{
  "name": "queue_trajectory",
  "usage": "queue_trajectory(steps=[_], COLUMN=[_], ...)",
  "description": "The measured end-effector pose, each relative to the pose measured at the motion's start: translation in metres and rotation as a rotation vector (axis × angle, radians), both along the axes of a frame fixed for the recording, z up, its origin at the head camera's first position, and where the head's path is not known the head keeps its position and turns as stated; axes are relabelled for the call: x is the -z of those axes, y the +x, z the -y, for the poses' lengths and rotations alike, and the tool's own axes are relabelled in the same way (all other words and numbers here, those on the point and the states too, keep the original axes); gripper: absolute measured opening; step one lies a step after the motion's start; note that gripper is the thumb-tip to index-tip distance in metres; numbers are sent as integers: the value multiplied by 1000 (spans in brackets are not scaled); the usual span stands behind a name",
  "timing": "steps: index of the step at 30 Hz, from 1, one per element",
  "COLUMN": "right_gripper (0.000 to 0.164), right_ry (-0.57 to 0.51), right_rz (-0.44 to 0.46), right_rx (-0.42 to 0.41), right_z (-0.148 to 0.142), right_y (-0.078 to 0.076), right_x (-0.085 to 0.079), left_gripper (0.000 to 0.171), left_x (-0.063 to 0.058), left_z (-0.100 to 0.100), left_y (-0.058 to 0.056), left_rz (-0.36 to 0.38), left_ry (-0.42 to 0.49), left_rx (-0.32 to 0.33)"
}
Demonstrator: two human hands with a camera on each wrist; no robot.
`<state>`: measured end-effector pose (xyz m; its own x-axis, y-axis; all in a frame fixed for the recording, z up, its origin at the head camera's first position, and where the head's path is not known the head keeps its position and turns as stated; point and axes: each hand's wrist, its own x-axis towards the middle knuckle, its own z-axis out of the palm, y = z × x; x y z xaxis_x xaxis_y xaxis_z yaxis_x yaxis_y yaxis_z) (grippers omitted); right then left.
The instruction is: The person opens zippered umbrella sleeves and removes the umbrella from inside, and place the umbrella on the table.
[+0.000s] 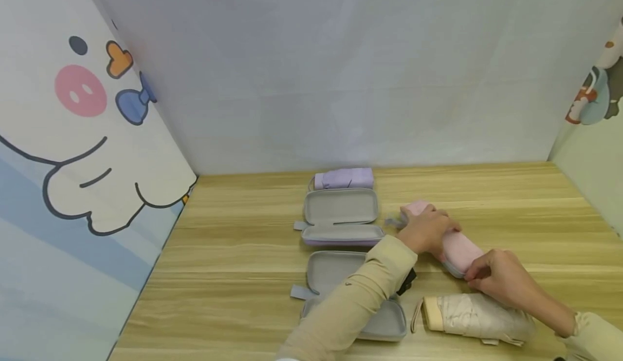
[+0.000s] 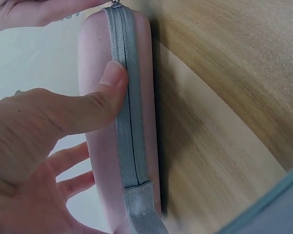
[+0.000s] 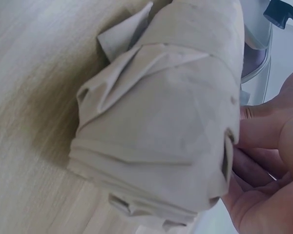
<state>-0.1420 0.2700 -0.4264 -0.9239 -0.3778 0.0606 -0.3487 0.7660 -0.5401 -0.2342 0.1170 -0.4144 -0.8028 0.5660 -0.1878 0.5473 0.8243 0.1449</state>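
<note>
A pink zip case (image 1: 463, 248) with a grey zipper lies slantwise on the table, closed in shape. My left hand (image 1: 428, 230) grips it from above near the middle. In the left wrist view the thumb presses beside the zipper (image 2: 130, 107), with other fingers round the far side and a grey fabric tab (image 2: 141, 202) at one end. At the case's near right corner, my right hand (image 1: 503, 275) pinches the small zipper pull (image 2: 115, 4). Just below that hand lies a folded beige umbrella (image 1: 479, 316), which hides the fingertips in the right wrist view.
Left of the pink case, two unzipped cases lie spread with grey linings: a purple one (image 1: 342, 207) behind and another (image 1: 333, 268) in front, partly under my left sleeve. A folded lilac umbrella (image 1: 346, 178) sits at the back, near the pale wall.
</note>
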Motion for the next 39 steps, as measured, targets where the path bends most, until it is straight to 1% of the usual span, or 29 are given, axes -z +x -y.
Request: queue_trajectory(steps=[5,11,18,24,28,33,37,39], right_gripper=[18,17,15,18,18,17,16,15], right_ry=[0,12,-6,-10,-15,-31,-44,-47], right_rz=[-2,5,23,-24,-47,-52,-30,-16], right_rx=[10,33,64,88,96,110,121,124], right_z=[0,1,3,6,7,5,3,3], right_y=[2,3,2,0,-2,-2,-1,-1], right_x=[-1,-1,0,0,2,4,4,4], left_gripper=[79,81,82,83,80,75,53,47], left_x=[0,-1,-3,-2,-4,-5,-2,-1], left_z=[0,-1,-2,-3,-3,-1,5,10], left_y=[1,2,4,4,4,2,0,-2], left_rz=[-29,-36,-58,-69,-67,-77,-87,-89], left_ry=[-7,-24,-18,-20,-37,-41,-63,-81], left_rx=[-13,-30,-74,-115,-128,-113,-58,-27])
